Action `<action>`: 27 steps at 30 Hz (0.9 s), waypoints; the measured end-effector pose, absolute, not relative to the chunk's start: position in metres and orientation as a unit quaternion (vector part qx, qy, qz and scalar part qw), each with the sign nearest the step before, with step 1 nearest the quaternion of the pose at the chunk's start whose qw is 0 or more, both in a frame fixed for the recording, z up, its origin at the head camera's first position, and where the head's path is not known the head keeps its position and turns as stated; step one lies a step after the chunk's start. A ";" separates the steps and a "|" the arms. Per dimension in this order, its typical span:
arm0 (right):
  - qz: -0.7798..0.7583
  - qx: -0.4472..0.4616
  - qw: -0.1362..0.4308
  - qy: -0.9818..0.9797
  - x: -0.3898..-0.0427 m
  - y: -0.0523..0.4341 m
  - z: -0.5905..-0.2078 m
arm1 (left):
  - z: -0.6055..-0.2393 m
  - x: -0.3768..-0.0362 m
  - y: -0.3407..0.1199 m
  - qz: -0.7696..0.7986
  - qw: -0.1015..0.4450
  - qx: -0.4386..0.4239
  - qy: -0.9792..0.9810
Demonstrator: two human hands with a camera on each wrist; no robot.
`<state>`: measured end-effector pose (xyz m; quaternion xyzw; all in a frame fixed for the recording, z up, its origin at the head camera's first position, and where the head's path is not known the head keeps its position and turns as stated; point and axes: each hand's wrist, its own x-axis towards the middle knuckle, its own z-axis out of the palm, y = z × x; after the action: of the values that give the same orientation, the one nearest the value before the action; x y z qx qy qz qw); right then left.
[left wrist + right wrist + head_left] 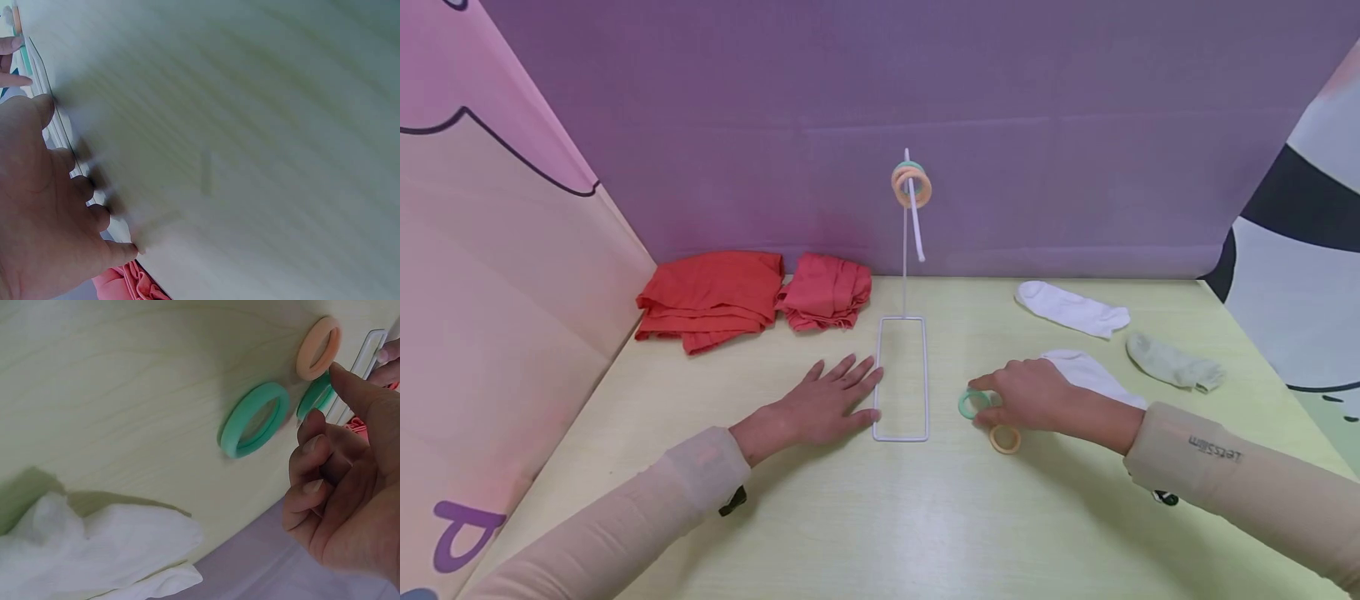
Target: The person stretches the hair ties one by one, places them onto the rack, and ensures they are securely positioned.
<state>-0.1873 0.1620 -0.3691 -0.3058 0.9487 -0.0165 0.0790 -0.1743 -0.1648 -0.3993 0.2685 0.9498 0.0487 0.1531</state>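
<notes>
My left hand [831, 404] lies palm down with fingers spread, the fingertips and thumb at the left side of a white wire stand's base [901, 438]. In the right wrist view, the thumb and index finger of my right hand [356, 469] span a green ring [317, 397] on the table, pinching it at its edges. Beside that hand lies a peach ring [1005, 439]. A second green ring [255, 419] lies nearby, mostly hidden under the hand in the head view. Several peach and green rings [912, 185] hang on the stand's upper arm.
Two folded red cloths, one larger [711, 296] and one smaller [826, 292], lie at the back left. On the right are a white sock [1071, 308], a grey sock [1174, 362] and another white one [1093, 375], partly behind my right hand. A purple backdrop [925, 83] rises behind the table.
</notes>
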 end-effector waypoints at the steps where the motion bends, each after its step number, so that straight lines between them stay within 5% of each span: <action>1: -0.019 -0.308 0.080 0.948 -0.188 0.162 -0.369 | -0.399 -0.174 -0.165 0.049 0.154 0.269 0.950; 27: -0.083 -0.301 0.053 0.948 -0.190 0.157 -0.372 | -0.401 -0.176 -0.165 0.049 0.157 0.263 0.951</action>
<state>-0.1904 0.1573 -0.3720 -0.3014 0.9484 -0.0830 0.0529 -0.1755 -0.1653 -0.4013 0.2633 0.9505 0.0492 0.1572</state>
